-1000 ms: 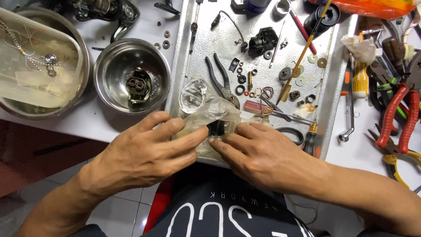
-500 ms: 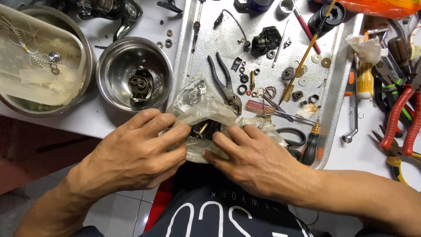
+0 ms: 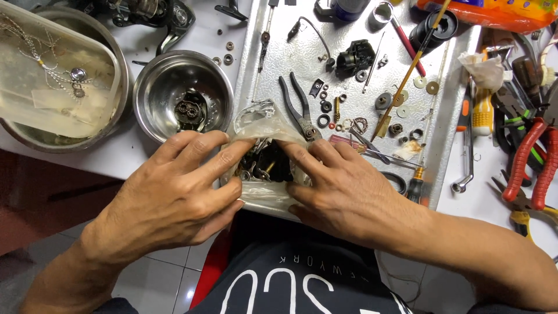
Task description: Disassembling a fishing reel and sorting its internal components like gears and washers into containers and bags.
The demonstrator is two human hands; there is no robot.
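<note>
Gripping clear plastic bag [image 3: 261,125] at tray edge [image 3: 256,64] (both hands, crowded).

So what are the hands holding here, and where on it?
Both hands, left hand and right hand, hold a clear plastic bag of small dark metal parts, fingers pinching its sides, one hand on each side.

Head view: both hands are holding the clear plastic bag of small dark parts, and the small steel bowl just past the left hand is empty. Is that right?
Not quite. In the head view the small steel bowl is not empty: a dark metal part lies in it. The rest holds: the left hand and right hand both hold the clear plastic bag of small dark parts.
</note>
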